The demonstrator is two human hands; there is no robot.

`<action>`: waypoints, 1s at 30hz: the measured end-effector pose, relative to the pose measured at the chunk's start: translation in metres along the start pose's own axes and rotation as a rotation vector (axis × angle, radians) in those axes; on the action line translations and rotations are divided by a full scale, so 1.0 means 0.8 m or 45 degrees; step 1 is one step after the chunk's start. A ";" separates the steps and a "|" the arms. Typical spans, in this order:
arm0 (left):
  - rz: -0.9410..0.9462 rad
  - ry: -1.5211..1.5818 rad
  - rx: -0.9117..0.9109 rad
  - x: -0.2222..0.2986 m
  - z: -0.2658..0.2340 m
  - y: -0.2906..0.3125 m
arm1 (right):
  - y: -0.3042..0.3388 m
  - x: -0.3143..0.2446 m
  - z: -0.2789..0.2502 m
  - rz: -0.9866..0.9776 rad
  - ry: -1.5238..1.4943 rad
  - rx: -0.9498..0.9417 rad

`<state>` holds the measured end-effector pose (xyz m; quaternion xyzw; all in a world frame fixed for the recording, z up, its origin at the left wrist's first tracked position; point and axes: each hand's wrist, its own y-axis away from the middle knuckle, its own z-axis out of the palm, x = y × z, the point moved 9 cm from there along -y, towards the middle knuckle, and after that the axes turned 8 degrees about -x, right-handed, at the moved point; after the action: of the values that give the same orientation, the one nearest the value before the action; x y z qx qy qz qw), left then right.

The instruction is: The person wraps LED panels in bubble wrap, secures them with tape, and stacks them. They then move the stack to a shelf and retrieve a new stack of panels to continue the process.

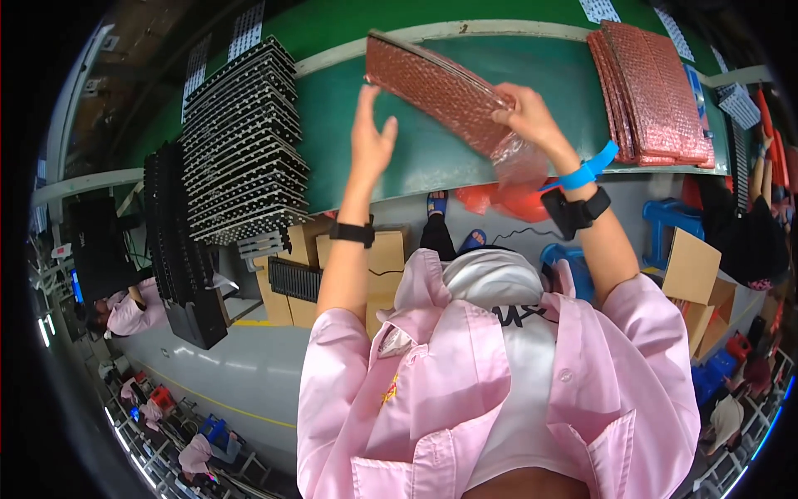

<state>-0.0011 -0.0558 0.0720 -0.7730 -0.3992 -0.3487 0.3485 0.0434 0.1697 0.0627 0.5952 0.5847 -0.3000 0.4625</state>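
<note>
A pink bubble-wrap bag (432,91) is held tilted above the green tabletop (332,116), with a dark, straight edge showing along its upper side. My right hand (528,121) grips the bag's right end, thumb on the near face. Loose clear film hangs below that hand. At the bag's left end my left hand (371,141) is open, thumb apart from the raised fingers. Its fingertips are close to the bag's lower left corner; whether they touch it I cannot tell.
Slotted black panels (245,150) are piled high on the left, beside long black parts (179,241). Pink bubble-wrap bags (657,91) are stacked at the right. Cardboard boxes (378,249) and a blue stool (665,220) stand below the table edge. Other people sit on both sides.
</note>
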 end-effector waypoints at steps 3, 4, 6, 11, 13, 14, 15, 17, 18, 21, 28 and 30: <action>-0.055 0.056 0.124 -0.016 -0.026 -0.049 | -0.009 -0.066 -0.038 -0.238 0.859 0.208; -0.093 0.084 0.183 -0.023 -0.034 -0.061 | -0.013 -0.070 -0.042 -0.240 0.868 0.218; -0.054 -0.140 0.151 -0.010 -0.030 -0.086 | -0.014 -0.064 -0.042 -0.131 0.863 0.183; 0.067 -0.773 -0.178 0.002 0.022 -0.128 | -0.017 -0.031 -0.044 -0.112 0.945 0.268; 0.103 -0.859 -0.322 -0.001 0.035 -0.136 | -0.024 -0.032 -0.042 -0.071 0.984 0.243; 0.069 -0.921 -0.442 -0.004 0.037 -0.137 | -0.027 -0.035 -0.040 -0.040 1.024 0.220; 0.034 -0.983 -0.562 -0.007 0.038 -0.134 | -0.030 -0.033 -0.036 -0.010 1.065 0.197; 0.016 -1.037 -0.694 -0.011 0.045 -0.127 | -0.027 -0.028 -0.031 0.016 1.073 0.213; 0.044 -0.980 -0.622 -0.008 0.040 -0.126 | -0.027 -0.026 -0.028 0.017 1.084 0.223; 0.109 -0.852 -0.489 -0.003 0.027 -0.125 | -0.028 -0.020 -0.026 0.060 1.084 0.203; -0.333 0.558 -0.348 -0.132 0.002 -0.108 | -0.026 -0.031 -0.013 0.056 1.150 0.190; -0.369 0.562 -0.380 -0.139 0.006 -0.112 | -0.028 -0.023 -0.012 0.097 1.144 0.137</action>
<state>-0.1258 -0.0542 0.0023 -0.6563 -0.3643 -0.6091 0.2560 0.0172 0.1679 0.0785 0.7106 0.6886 -0.0246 0.1422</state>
